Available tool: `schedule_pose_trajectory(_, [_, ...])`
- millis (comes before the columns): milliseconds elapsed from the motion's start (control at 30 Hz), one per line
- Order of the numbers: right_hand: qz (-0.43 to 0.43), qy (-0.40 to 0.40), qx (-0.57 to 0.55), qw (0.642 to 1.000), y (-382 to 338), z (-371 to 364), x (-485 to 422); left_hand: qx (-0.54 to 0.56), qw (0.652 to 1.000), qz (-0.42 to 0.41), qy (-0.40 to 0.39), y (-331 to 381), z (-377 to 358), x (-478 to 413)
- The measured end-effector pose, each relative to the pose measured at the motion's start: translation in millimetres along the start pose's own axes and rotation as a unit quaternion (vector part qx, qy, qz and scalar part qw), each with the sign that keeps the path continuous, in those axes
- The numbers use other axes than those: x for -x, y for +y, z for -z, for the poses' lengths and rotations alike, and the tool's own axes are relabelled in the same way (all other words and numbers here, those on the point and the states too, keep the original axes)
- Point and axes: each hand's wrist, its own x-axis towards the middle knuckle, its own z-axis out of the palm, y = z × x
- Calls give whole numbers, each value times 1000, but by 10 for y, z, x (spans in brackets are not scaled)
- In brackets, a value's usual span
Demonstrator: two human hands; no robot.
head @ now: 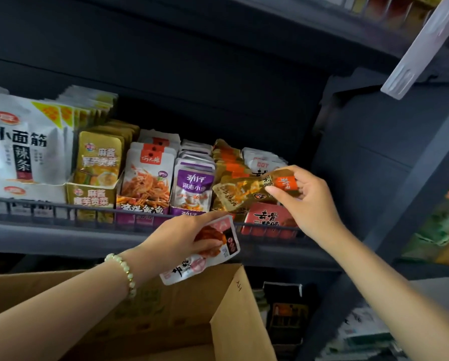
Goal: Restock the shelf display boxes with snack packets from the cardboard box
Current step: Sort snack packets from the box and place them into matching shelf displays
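In the head view, the right hand, at three o'clock from centre, pinches a crinkled gold-and-orange foil snack packet by its end, just above the row of printed card display boxes on the dark metal shelf. At six o'clock the left hand grips a white-and-red plastic snack packet over the open brown cardboard box. The rows look nearly full; both held packets are not yet placed, and the box's contents are hidden.
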Motion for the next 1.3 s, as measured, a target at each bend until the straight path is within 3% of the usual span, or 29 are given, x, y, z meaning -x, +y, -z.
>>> schedule_pose_trajectory(267, [13,39,-2,999,98,-73,38,141,990,-4,-3,-1,-151,-50])
schedule_pose_trajectory(533, [3,74,-40,996,130,-79,90,84,995,15,-49,31,-17,-186])
schedule_pose_trajectory(767, [14,68,-34,997,117,-219,92,-37,996,30,-76,46,-34,-292])
schedule_pose_trajectory(933, [39,73,7,997,137,-180,114,7,998,20,-55,2,-49,-247])
schedule_pose_trajectory(1133, [59,21,56,996,97,-103,99,32,998,19,-41,0,-51,-176])
schedule_pose_trajectory(1300, [77,93,40,992,68,-131,137,8,999,43,-32,32,-126,-127])
